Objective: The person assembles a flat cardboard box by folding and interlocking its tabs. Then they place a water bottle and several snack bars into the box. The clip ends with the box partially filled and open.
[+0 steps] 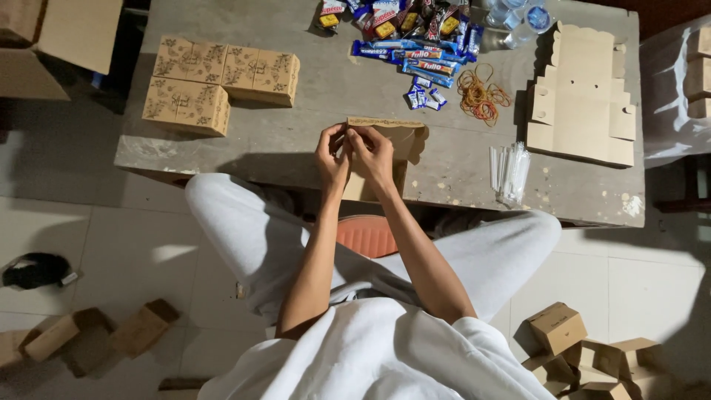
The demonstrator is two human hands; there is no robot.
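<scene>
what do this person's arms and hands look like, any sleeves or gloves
Both arms are bare from the upper arm down, slim and long, with no gloves. The left hand and right hand show no watch or bracelet; rings are too small to tell. The only clothing near the arms is a loose white short-sleeved top and light grey-white trousers.

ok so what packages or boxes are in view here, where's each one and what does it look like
Half-folded box: table's near edge, plain brown card, held by left hand and right hand.
Finished boxes: table's far left, tan cubes with dark floral print.
Flat box blanks: table's right, plain tan card.
Snack packets: top centre, blue, red and yellow wrappers.
Straw bundle: right of the hands, clear wrap.
</scene>
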